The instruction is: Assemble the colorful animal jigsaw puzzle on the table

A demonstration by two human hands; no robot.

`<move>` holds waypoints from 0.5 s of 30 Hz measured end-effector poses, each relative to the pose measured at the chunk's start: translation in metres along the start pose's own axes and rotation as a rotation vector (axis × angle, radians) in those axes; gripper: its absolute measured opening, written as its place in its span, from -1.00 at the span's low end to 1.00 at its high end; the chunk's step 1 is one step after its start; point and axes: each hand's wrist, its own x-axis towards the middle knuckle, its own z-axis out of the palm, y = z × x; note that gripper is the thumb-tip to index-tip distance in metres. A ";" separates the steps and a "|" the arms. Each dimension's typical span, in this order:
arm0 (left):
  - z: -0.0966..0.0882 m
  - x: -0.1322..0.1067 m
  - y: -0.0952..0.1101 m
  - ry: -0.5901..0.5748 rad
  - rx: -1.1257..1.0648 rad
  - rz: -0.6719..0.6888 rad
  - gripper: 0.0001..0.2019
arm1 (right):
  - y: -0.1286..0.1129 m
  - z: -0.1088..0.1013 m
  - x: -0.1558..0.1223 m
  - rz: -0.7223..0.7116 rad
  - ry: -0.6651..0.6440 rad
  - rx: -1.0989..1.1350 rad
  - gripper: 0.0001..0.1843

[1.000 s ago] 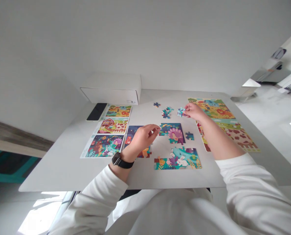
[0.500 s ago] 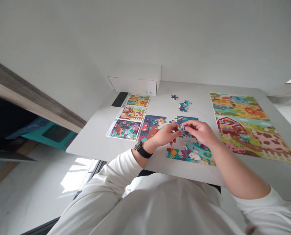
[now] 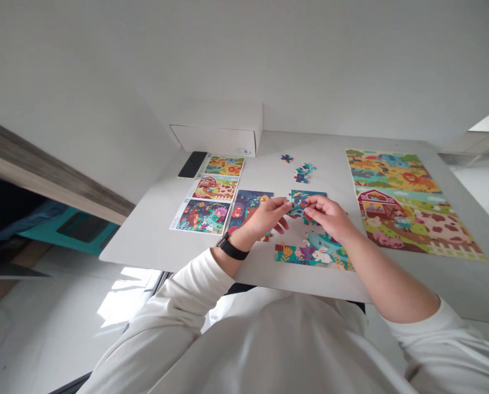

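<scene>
Both my hands meet over the middle of a white table [image 3: 154,235]. My left hand [image 3: 264,219], with a black watch on the wrist, and my right hand [image 3: 328,216] pinch a small blue-green puzzle piece [image 3: 297,208] between their fingertips, just above a joined block of dark puzzle pieces [image 3: 310,196]. A finished strip with a white rabbit [image 3: 310,254] lies below my hands. Another joined dark section [image 3: 248,203] lies left of my left hand. A few loose pieces [image 3: 301,173] rest farther back.
A large finished farm and animal puzzle [image 3: 404,202] covers the table's right side. Three picture cards [image 3: 213,189] lie in a row at the left, with a black phone [image 3: 192,164] and a white box [image 3: 215,131] behind them. The wall is close behind.
My right hand took a light blue piece from the loose pieces at the back and brought it to the middle. Now both hands hold it together. The camera view shifted left.
</scene>
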 end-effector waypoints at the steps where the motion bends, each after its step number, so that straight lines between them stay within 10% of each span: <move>1: -0.001 0.000 0.001 0.026 -0.003 0.000 -0.55 | -0.001 0.000 0.000 0.005 0.004 -0.005 -0.49; 10: -0.006 -0.001 0.004 0.034 0.060 0.096 -0.56 | -0.005 0.000 -0.001 0.013 0.007 -0.074 -0.54; 15: -0.007 0.000 0.002 0.059 0.109 0.119 -0.61 | -0.010 -0.006 -0.007 -0.207 0.025 -0.279 -0.53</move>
